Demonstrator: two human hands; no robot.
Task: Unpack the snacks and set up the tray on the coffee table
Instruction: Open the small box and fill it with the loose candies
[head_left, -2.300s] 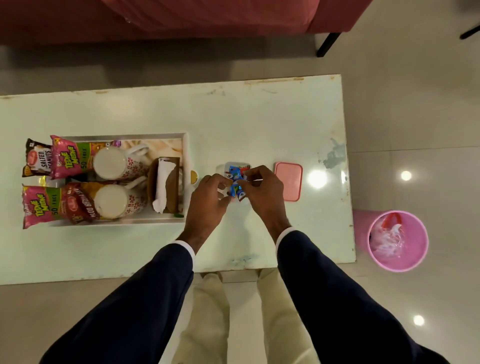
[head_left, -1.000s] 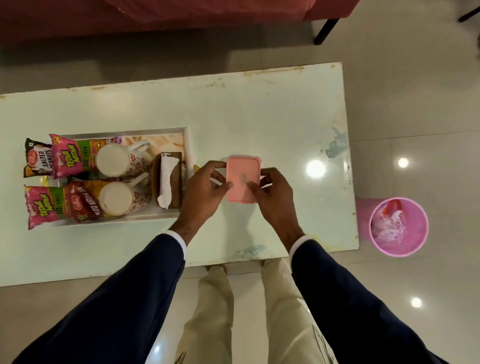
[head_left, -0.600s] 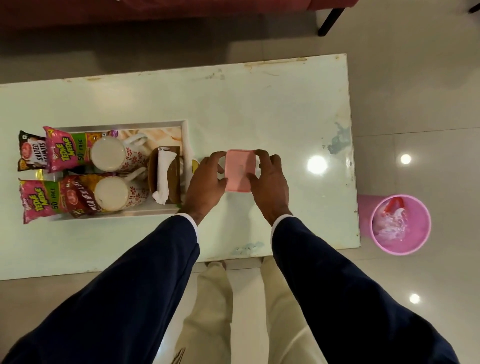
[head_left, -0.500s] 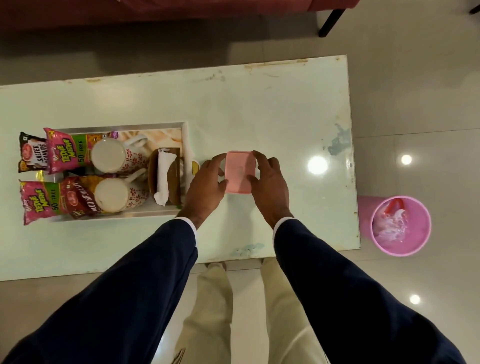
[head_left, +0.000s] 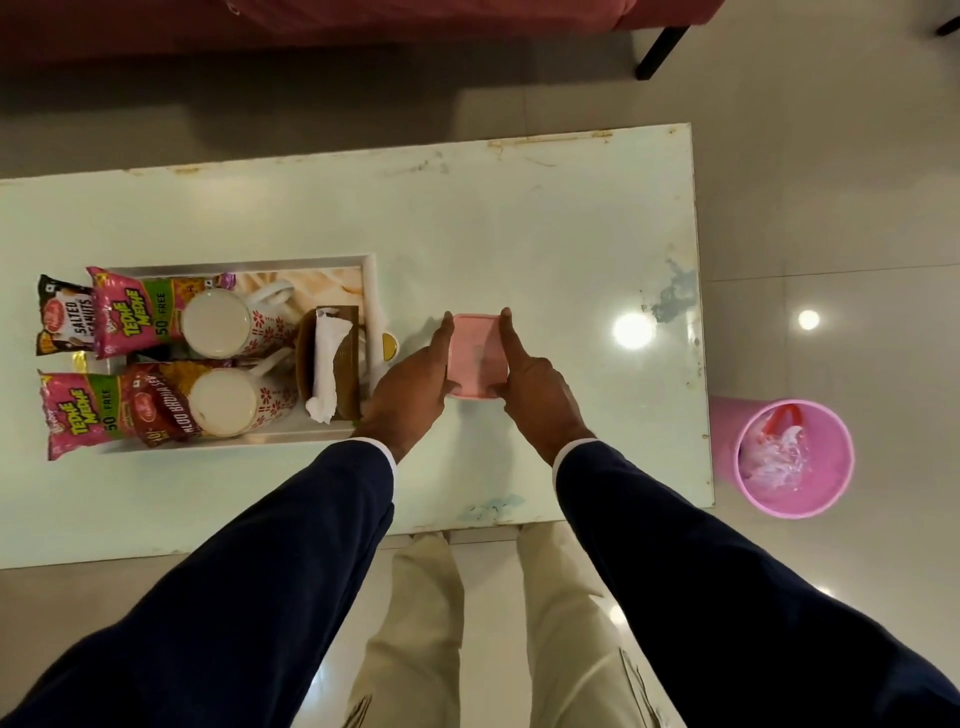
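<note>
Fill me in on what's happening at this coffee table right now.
A person stands at the coffee table, both hands on a small pink-lidded box. The left hand and right hand flank it, fingers along its sides, seemingly pressing the lid on. To the left, a tray holds two full mugs, a tissue holder and snack packets, still sealed as far as I can see. A pink bin with wrappers sits on the floor at the right.
</note>
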